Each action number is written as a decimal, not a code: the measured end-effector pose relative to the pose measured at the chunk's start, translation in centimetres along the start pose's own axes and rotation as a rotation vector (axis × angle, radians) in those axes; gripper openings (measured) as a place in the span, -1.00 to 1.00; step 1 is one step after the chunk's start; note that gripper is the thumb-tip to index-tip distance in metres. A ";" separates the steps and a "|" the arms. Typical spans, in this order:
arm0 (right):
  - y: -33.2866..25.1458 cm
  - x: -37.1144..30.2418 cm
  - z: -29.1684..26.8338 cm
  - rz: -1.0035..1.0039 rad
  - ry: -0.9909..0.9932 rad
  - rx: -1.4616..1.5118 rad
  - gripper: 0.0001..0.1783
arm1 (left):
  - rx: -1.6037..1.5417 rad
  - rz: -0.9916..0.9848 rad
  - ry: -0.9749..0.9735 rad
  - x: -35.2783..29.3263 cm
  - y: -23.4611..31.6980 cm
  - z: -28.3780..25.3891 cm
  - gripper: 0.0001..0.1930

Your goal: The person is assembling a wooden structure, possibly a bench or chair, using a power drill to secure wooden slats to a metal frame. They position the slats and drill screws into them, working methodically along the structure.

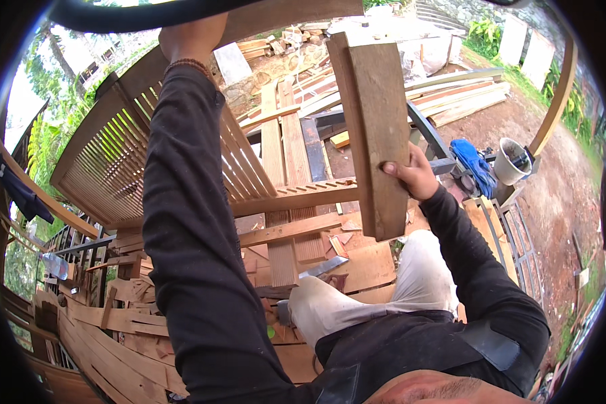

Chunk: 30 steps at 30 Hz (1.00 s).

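My right hand (416,173) grips the side of a thick brown wooden beam (377,128), its thumb pressed on the face. The beam stands nearly upright, with a stepped edge along its left side. My left arm stretches up, and my left hand (194,37) is at the near end of a wide wooden board (283,19) along the top edge. That hand appears closed on the board, though its fingertips are hidden. Behind my left arm stands a curved slatted wooden panel (104,168). Its bottom rail (293,199) has a row of slots at the right.
Long planks (464,97) are stacked at the far right. A dark metal frame (424,128) stands behind the beam. Blue cloth (473,168) lies beside a white bucket (510,163). A handsaw (324,266) rests near my knees among wood scraps; curved slats (114,320) are heaped at lower left.
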State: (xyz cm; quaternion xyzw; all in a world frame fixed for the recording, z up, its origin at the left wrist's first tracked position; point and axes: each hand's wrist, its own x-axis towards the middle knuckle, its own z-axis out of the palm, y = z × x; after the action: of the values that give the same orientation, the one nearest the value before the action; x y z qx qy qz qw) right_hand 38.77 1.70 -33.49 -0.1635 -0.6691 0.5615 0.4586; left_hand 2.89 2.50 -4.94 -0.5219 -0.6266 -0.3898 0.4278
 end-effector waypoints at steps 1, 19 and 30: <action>0.4 0.9 0.3 -0.017 0.000 0.013 -0.32 | 0.002 0.004 0.009 0.1 0.1 0.1 -0.51; 2.6 5.3 1.3 -0.013 -0.016 0.100 -0.27 | 0.457 0.551 0.313 1.3 -3.0 1.4 -0.77; 3.0 6.2 0.9 -0.031 -0.018 0.150 -0.23 | -0.012 0.135 0.111 -0.1 1.1 -1.4 -0.29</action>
State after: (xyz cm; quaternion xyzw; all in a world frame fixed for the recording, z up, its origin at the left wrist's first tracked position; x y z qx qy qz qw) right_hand 33.88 6.70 -33.51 -0.1133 -0.6316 0.6043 0.4723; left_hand 4.19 1.37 -4.51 -0.5433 -0.5629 -0.3920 0.4840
